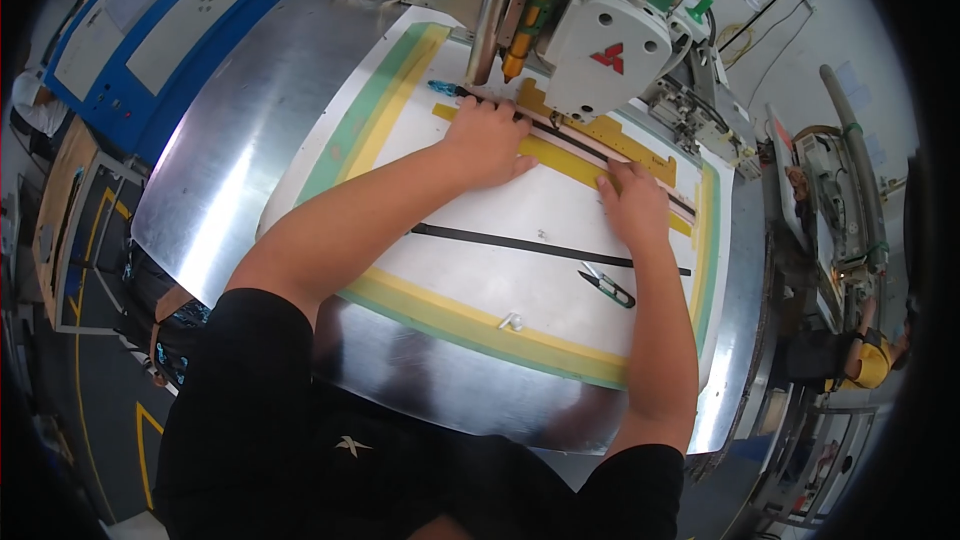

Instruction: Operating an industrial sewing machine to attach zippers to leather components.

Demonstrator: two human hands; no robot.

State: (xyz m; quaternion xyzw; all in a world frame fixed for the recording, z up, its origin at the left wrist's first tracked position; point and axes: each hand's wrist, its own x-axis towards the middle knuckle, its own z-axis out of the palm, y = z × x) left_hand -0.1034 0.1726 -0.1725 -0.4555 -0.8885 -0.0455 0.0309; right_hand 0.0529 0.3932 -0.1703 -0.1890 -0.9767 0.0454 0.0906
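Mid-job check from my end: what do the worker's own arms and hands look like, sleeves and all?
The left hand and right hand are ungloved, with no watch or bracelet visible. Both forearms are bare below the short black sleeves of a shirt bearing a small, pale, star-like mark.

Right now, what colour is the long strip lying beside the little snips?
The long strip is black, best seen in the head view.
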